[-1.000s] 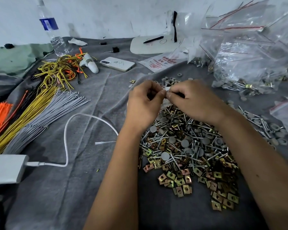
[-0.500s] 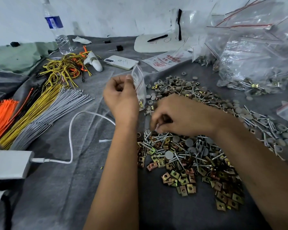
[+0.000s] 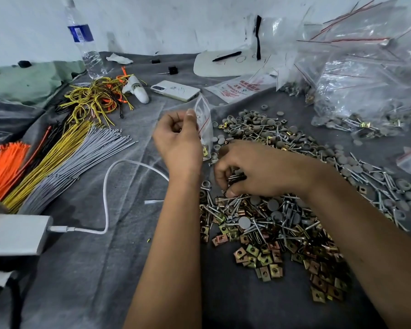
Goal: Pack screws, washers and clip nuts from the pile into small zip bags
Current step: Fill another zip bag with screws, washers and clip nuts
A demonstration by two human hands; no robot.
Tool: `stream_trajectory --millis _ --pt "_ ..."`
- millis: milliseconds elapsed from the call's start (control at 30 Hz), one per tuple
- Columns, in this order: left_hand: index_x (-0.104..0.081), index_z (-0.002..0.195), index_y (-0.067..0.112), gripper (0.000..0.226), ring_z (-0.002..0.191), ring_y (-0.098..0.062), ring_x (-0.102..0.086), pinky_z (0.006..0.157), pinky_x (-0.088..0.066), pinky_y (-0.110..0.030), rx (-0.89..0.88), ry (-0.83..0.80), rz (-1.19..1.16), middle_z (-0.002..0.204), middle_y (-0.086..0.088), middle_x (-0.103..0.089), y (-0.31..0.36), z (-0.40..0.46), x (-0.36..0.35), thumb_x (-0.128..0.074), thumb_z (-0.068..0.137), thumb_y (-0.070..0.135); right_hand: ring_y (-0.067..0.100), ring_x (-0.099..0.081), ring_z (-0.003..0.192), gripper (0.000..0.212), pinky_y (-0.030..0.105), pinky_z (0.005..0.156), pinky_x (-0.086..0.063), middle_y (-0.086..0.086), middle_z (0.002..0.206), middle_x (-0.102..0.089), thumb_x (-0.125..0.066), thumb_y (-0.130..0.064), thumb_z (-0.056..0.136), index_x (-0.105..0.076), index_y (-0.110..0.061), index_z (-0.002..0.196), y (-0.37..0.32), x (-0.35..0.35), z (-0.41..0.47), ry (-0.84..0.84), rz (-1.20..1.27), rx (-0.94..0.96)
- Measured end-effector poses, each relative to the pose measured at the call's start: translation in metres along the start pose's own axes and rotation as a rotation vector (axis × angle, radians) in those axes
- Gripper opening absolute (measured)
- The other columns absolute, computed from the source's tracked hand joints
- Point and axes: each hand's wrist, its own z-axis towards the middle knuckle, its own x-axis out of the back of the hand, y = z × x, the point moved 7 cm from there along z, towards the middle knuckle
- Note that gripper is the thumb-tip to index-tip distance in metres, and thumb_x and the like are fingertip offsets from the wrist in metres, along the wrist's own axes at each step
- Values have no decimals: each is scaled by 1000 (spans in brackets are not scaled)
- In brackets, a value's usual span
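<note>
Left hand pinches a small bag upright. Right hand closes on screws in the pile; dropping them in looks next

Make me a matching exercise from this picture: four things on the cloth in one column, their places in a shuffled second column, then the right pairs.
Things:
1. zip bag
2. water bottle
3. phone
4. orange ties

Places:
A. far left edge of the cloth
B. held up in the left hand
C. standing at the back by the wall
D. lying flat beyond the held bag

Pairs: 1-B, 2-C, 3-D, 4-A
</note>
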Motion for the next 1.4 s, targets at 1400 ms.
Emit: stream_trajectory --millis 1400 --pt "-64 81 12 19 53 -11 -44 48 -35 -23 -34 -366 321 64 -3 -55 3 -32 -38 -67 100 10 -2 -60 79 27 18 66 -41 -19 88 -64 -86 -37 79 -76 -43 103 54 25 -22 69 -124 -190"
